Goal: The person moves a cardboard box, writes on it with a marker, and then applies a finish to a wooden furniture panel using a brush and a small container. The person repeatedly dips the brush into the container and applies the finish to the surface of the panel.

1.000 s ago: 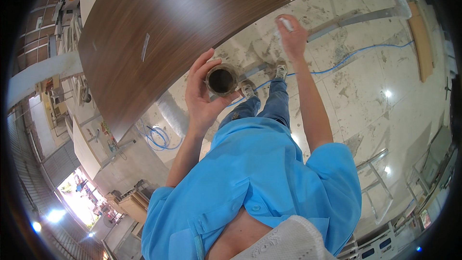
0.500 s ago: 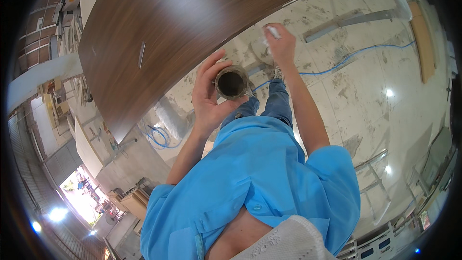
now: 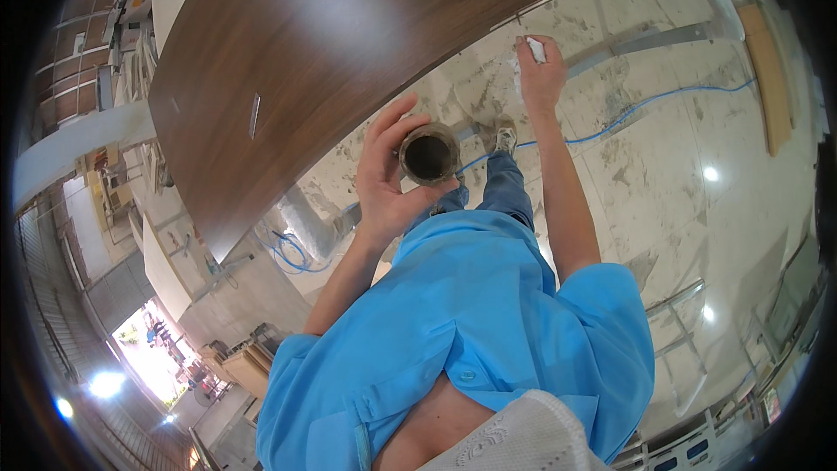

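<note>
My left hand (image 3: 381, 176) is wrapped around the side of a round, open-topped container (image 3: 408, 155) with a grimy, crusted rim. Its inside looks dark, and I cannot make out what is in it. My right hand (image 3: 542, 87) is closed on a crumpled white cloth or tissue (image 3: 536, 51), part of which hangs below the fingers. That hand is just off the near edge of a large dark brown wood-grain panel (image 3: 349, 61). Two round holes are cut in the panel near its far right part. A short, thin shiny strip (image 3: 255, 116) lies on its left part.
A blue hose (image 3: 628, 113) runs across the stained pale floor (image 3: 680, 174), with more coiled hose (image 3: 288, 251) at left. Tan boards (image 3: 765, 78) and a flat grey strip (image 3: 663, 38) lie at the right. Metal frames (image 3: 680, 331) are at lower right.
My right hand has moved right and slightly farther away with the white cloth or tissue. The left hand and the container have shifted a little to the right.
</note>
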`<action>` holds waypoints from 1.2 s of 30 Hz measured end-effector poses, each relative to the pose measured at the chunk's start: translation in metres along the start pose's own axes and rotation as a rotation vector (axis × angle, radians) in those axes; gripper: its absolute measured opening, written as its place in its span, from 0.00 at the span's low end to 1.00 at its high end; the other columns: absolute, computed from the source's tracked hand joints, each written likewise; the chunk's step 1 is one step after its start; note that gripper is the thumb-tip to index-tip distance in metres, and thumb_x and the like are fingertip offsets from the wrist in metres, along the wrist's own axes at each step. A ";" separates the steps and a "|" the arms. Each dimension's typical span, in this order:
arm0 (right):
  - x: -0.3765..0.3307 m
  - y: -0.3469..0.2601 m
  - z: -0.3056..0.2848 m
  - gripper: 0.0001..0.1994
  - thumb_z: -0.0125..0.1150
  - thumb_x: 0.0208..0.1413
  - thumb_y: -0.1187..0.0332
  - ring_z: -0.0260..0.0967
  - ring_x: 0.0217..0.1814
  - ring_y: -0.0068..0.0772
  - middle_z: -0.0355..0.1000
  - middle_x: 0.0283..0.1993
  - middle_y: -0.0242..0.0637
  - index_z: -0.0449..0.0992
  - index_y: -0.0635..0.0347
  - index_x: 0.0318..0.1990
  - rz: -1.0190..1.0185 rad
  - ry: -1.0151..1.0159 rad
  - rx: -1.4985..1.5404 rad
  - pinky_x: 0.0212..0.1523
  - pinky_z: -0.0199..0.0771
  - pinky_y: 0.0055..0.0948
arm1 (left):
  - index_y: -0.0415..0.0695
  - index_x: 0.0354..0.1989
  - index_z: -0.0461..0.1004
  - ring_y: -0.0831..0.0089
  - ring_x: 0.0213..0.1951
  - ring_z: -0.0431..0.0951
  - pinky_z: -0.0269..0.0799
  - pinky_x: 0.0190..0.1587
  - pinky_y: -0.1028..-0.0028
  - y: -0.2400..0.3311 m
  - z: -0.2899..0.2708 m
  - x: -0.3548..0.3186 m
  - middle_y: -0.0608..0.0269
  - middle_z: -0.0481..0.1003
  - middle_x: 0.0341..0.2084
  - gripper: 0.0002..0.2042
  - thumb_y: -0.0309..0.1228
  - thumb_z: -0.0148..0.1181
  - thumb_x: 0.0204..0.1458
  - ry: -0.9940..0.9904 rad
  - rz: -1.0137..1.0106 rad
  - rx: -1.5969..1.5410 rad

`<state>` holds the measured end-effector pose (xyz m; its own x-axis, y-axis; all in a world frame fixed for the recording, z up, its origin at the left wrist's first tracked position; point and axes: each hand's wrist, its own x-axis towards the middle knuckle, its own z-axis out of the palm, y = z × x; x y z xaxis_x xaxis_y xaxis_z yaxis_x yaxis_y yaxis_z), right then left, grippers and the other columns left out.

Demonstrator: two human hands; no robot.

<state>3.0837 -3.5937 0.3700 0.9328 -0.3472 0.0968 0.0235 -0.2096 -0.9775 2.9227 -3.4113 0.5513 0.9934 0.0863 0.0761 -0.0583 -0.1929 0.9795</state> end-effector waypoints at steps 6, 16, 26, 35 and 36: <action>-0.006 0.001 0.002 0.08 0.71 0.56 0.67 0.78 0.37 0.40 0.80 0.36 0.42 0.81 0.59 0.39 -0.161 -0.316 -0.012 0.42 0.76 0.36 | 0.44 0.61 0.74 0.65 0.66 0.70 0.71 0.65 0.64 0.004 0.018 0.004 0.53 0.61 0.71 0.37 0.27 0.81 0.37 0.023 -0.068 -0.032; 0.032 0.009 -0.015 0.08 0.72 0.57 0.67 0.77 0.37 0.29 0.81 0.34 0.38 0.82 0.58 0.41 -0.091 -0.320 -0.027 0.41 0.76 0.29 | 0.42 0.62 0.73 0.64 0.66 0.69 0.70 0.66 0.64 0.003 0.038 0.011 0.52 0.60 0.71 0.37 0.26 0.81 0.39 0.015 -0.052 -0.044; 0.054 0.011 -0.027 0.09 0.71 0.55 0.67 0.78 0.39 0.44 0.80 0.38 0.43 0.81 0.61 0.40 -0.037 -0.205 -0.035 0.43 0.76 0.34 | 0.40 0.62 0.71 0.64 0.66 0.70 0.71 0.66 0.64 0.003 0.049 0.021 0.51 0.58 0.71 0.37 0.18 0.78 0.38 -0.025 -0.045 -0.040; 0.073 0.014 -0.037 0.08 0.69 0.56 0.69 0.79 0.42 0.42 0.81 0.41 0.41 0.83 0.60 0.41 0.012 -0.046 0.019 0.46 0.76 0.32 | 0.40 0.63 0.71 0.63 0.66 0.70 0.71 0.66 0.64 0.004 0.055 0.025 0.50 0.57 0.71 0.37 0.19 0.79 0.39 -0.018 -0.026 -0.042; 0.072 0.016 -0.038 0.08 0.70 0.56 0.69 0.79 0.41 0.38 0.81 0.40 0.40 0.83 0.60 0.42 -0.027 -0.162 0.001 0.45 0.76 0.31 | 0.39 0.63 0.71 0.63 0.66 0.70 0.71 0.66 0.64 0.004 0.056 0.025 0.50 0.57 0.71 0.37 0.20 0.79 0.39 -0.017 -0.026 -0.044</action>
<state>3.1375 -3.6563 0.3682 0.9776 -0.1894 0.0916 0.0496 -0.2160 -0.9751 2.9527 -3.4649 0.5468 0.9961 0.0739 0.0475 -0.0362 -0.1476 0.9884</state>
